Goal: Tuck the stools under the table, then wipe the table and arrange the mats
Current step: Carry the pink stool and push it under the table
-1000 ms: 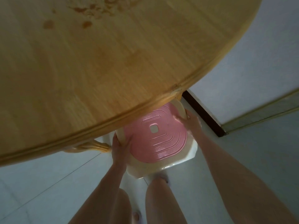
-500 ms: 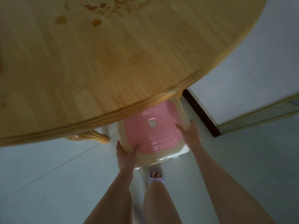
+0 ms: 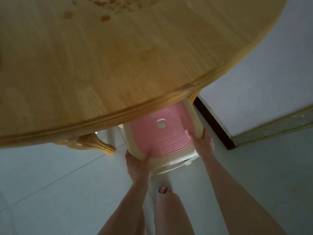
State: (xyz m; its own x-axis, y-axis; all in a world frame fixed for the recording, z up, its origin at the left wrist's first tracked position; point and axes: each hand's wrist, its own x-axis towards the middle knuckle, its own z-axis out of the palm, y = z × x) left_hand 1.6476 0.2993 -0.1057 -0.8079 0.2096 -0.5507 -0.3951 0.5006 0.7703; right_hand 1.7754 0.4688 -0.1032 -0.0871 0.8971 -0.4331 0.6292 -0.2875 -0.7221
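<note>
Head view: my left hand [image 3: 137, 160] grips the stool [image 3: 149, 136] at its near-left corner, thumb on the pink seat. My right hand [image 3: 202, 141] grips the right rim, fingers wrapped outside. I hold both sides so I can steer it straight. The stool's far half is hidden under the table [image 3: 118, 65] edge, right of the carved table leg [image 3: 94, 143]. I judge it needs pushing further in. Stains [image 3: 105, 18] on top, not yet wiped.

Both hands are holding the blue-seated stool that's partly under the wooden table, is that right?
Not quite: the seat is pink, not blue. The head view shows the left hand and right hand holding the stool, partly under the wooden table.
</note>
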